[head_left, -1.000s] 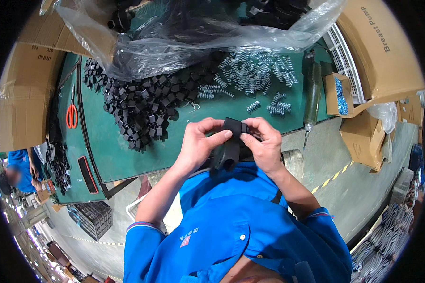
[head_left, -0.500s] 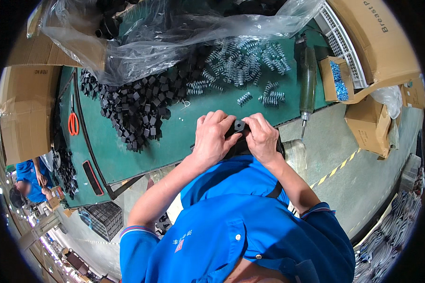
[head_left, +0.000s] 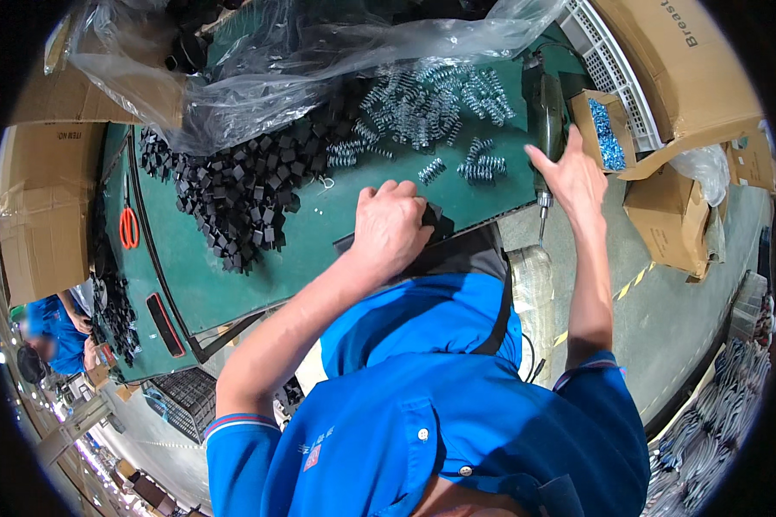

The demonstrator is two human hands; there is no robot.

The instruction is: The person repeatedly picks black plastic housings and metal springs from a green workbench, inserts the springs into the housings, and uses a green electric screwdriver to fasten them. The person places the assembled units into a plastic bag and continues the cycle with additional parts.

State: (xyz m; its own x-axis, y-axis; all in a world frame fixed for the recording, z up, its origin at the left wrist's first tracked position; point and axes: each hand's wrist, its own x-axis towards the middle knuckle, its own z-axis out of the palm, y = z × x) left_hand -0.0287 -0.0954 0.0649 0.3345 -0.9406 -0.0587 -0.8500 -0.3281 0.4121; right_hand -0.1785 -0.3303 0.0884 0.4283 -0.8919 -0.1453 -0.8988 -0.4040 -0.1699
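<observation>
My left hand (head_left: 390,226) is closed round a dark, blocky black part (head_left: 441,223) at the table's front edge. Most of that part is hidden behind the fingers. To the right, my right hand (head_left: 578,179) is raised with thumb and forefinger spread and holds nothing visible. It is beside a green electric screwdriver (head_left: 545,129) that hangs upright, bit pointing down. A small cardboard box of blue screws (head_left: 606,133) is just beyond that hand. Several metal springs (head_left: 481,164) lie on the green table (head_left: 336,215), with a larger heap of springs (head_left: 422,103) behind them.
A big pile of black blocks (head_left: 233,194) covers the table's left middle, under clear plastic sheeting (head_left: 276,69). Orange-handled scissors (head_left: 128,226) lie at the left. Cardboard boxes (head_left: 47,207) stand on both sides. Another person (head_left: 56,332) sits at far left.
My right hand has let go of the black part and moved right and up to the screwdriver, its fingers spreading. My left hand keeps hold of the part.
</observation>
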